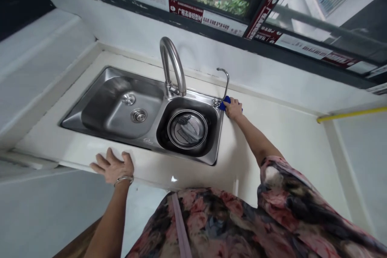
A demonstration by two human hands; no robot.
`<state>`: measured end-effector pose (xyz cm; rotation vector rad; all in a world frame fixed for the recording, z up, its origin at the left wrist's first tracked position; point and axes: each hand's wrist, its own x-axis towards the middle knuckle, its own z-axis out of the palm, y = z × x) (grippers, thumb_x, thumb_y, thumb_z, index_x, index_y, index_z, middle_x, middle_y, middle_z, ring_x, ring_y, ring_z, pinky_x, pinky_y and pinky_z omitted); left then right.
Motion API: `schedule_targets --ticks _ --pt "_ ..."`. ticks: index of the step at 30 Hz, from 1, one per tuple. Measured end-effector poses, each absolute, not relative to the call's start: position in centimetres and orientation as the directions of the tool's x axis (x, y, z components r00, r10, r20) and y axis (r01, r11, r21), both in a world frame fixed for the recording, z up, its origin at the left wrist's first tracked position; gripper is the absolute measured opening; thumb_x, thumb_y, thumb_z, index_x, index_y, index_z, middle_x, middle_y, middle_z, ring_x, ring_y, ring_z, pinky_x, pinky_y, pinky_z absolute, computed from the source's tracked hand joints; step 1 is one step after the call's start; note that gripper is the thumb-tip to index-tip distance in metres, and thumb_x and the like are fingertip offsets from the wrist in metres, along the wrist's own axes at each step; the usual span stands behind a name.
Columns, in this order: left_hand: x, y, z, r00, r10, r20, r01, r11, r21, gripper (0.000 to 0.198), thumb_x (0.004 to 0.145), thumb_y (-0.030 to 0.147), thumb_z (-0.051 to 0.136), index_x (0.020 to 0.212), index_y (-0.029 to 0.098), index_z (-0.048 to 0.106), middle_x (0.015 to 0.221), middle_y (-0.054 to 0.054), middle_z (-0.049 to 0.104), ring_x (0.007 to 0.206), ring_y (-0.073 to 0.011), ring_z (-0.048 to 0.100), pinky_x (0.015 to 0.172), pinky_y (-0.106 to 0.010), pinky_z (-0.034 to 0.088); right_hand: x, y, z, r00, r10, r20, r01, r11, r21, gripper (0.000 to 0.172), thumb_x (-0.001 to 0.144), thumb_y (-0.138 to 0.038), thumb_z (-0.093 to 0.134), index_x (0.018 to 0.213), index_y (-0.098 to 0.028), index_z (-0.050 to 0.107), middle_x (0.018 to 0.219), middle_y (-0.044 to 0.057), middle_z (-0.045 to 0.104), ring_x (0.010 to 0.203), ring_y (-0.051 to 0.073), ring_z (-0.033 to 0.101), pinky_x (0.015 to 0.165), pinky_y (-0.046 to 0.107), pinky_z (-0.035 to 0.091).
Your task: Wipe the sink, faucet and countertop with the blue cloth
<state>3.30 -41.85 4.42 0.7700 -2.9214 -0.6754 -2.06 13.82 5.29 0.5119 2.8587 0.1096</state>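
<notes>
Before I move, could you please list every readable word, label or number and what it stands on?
"广程高级铝型材": red label on the window frame.
"高气密 环保型": white label beside it; start blurred.
Other window labels: too blurred.
Sink markings: too small.

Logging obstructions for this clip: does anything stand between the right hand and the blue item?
Nothing visible does: the right hand is already on the blue item. The thin curved tap stands right beside it.

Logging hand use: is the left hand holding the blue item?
No, the right hand holds the blue item; the left hand rests on the white countertop.
</notes>
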Motion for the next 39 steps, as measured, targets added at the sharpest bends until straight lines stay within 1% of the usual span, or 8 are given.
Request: schedule_targets --ticks 4,10,20,26,31,33,36,39 --pt "3.4 -42.0 4.2 -0.875 -0.480 -0.062 -0.456 0.773 0.441 0.079 0.102 0.059 0.039 0.167 0.013 0.041 0.180 -0.020 0.021 0.167 -0.0480 0.005 0.135 -0.065 0.014 -1.8 11.0 7.0 -0.857 0.441 -0.266 0.409 0.897 0.171 0.050 0.106 -0.023 0.043 0.153 -0.025 0.058 0.150 0.024 0.048 0.132 0.038 0.047 0.107 0.055 0.044" --pt "3.3 -42.4 4.2 -0.876 -0.475 -0.081 -0.453 0.755 0.474 0.079 0.102 0.057 0.041 0.166 0.011 0.043 0.180 -0.021 0.023 0.167 -0.0481 0.006 0.135 -0.065 0.015 -0.8 7.5 8.4 -0.824 0.463 -0.327 0.415 0.886 0.207 0.047 0.104 -0.029 0.052 0.148 -0.014 0.060 0.140 0.026 0.054 0.129 0.038 0.056 0.102 0.049 0.051" --pt "3.6 -42.6 3.3 -0.894 -0.448 -0.020 -0.383 0.740 0.553 0.080 0.101 0.058 0.045 0.166 0.012 0.045 0.179 -0.021 0.023 0.167 -0.0486 0.004 0.134 -0.068 0.017 8.9 3.6 8.7 -0.848 0.258 -0.462 0.220 0.966 0.135 0.052 0.104 -0.039 0.054 0.154 -0.026 0.061 0.146 0.019 0.056 0.129 0.035 0.061 0.104 0.046 0.054" --pt "3.4 -42.9 2.7 -0.893 -0.449 -0.011 -0.374 0.732 0.569 0.081 0.100 0.060 0.045 0.165 0.012 0.047 0.179 -0.023 0.024 0.167 -0.0507 0.005 0.131 -0.073 0.020 9.8 6.1 10.5 -0.849 0.107 -0.518 0.147 0.988 -0.036 0.042 0.099 -0.033 0.058 0.138 -0.036 0.075 0.138 0.000 0.070 0.121 0.022 0.066 0.109 0.031 0.053" --pt "3.4 -43.0 2.4 -0.893 -0.450 -0.004 -0.378 0.746 0.547 0.081 0.099 0.058 0.047 0.165 0.011 0.046 0.178 -0.024 0.024 0.167 -0.0495 0.002 0.134 -0.069 0.014 4.9 11.1 12.3 -0.877 0.352 -0.327 0.353 0.934 0.060 0.060 0.110 -0.036 0.033 0.166 -0.020 0.045 0.146 0.019 0.059 0.128 0.032 0.062 0.110 0.045 0.053" --pt "3.5 -43.0 2.4 -0.892 -0.452 0.002 -0.379 0.751 0.541 0.080 0.099 0.058 0.048 0.165 0.012 0.046 0.179 -0.023 0.024 0.168 -0.0482 0.002 0.135 -0.067 0.013 2.1 12.2 12.3 -0.876 0.421 -0.234 0.409 0.907 0.102 0.061 0.110 -0.036 0.030 0.170 -0.024 0.036 0.148 0.022 0.053 0.126 0.035 0.060 0.104 0.048 0.054" --pt "3.6 -43.0 2.3 -0.891 -0.454 0.015 -0.377 0.758 0.533 0.080 0.099 0.058 0.049 0.165 0.014 0.045 0.179 -0.022 0.024 0.168 -0.0469 0.001 0.136 -0.065 0.011 -1.4 12.8 10.9 -0.907 0.398 -0.140 0.363 0.905 0.220 0.060 0.109 -0.031 0.037 0.169 -0.034 0.038 0.147 0.020 0.050 0.123 0.035 0.055 0.097 0.045 0.053" --pt "3.6 -43.0 2.4 -0.888 -0.459 -0.004 -0.395 0.758 0.519 0.080 0.099 0.058 0.050 0.165 0.014 0.045 0.179 -0.022 0.023 0.168 -0.0469 0.001 0.136 -0.065 0.008 -3.0 12.8 8.7 -0.935 0.288 -0.208 0.205 0.916 0.346 0.058 0.107 -0.024 0.038 0.163 -0.036 0.048 0.149 0.019 0.046 0.124 0.035 0.048 0.098 0.045 0.048"
